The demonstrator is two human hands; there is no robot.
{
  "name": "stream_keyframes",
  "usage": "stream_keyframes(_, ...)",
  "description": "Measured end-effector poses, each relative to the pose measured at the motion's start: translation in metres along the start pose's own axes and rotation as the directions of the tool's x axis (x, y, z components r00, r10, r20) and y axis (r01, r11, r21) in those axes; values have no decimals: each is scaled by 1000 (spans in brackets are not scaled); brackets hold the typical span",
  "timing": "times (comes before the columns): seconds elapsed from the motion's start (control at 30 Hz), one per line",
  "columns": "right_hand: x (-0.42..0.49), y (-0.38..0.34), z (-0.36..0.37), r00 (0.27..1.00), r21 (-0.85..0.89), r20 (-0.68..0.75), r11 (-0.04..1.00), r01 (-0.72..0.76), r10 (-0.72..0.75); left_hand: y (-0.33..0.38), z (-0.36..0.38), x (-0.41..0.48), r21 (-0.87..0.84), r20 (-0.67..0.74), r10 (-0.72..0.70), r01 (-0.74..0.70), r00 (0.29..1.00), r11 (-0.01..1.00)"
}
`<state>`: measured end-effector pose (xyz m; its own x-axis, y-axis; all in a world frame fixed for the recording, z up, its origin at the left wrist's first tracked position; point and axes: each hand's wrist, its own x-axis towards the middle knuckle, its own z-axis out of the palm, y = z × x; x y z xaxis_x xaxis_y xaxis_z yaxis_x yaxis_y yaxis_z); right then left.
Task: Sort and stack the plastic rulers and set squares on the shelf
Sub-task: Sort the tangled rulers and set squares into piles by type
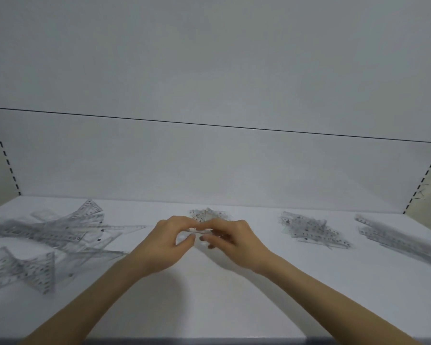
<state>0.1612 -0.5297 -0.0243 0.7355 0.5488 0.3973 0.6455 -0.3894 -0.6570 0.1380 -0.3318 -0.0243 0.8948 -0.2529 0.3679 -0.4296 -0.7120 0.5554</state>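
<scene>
Both hands meet at the middle of the white shelf (209,290). My left hand (167,241) and my right hand (230,239) pinch a small stack of clear set squares (210,215) between curled fingers; its far corners stick out behind the fingertips. An unsorted heap of clear rulers and set squares (50,232) sprawls at the left, with two more set squares (23,268) nearer the front. A pile of set squares (311,227) lies to the right, and a stack of long rulers (398,237) lies at the far right.
The shelf's white back panel (209,158) rises just behind the piles. Slotted uprights stand at the left edge (3,150) and right edge (426,175). The shelf's front edge (209,341) runs along the bottom of the view.
</scene>
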Motion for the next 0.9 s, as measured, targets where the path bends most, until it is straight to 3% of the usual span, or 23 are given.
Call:
stream_keyframes(0.13,-5,26,-18,997,-168,-54,985,49,-59,-7,-4,-8,138,54,14,-21,998,990)
stream_keyframes(0.3,4,56,-25,991,-273,-132,961,-45,9,-35,-26,-28,201,5,-14,12,1000,979)
stream_keyframes(0.4,11,61,-20,992,-320,-118,943,-86,51,-52,-46,-41,294,-5,-27,27,1000,955)
stream_keyframes(0.57,11,67,-15,1000,-482,-9,876,-5,1,-67,-74,-56,347,-31,-172,172,985,922)
stream_keyframes(0.73,14,53,-24,999,-548,-12,835,-42,42,-71,-87,-68,450,3,-243,216,970,867)
stream_keyframes(0.9,25,12,-23,999,-581,3,813,-32,41,-71,-114,-80,589,-75,-207,210,976,780)
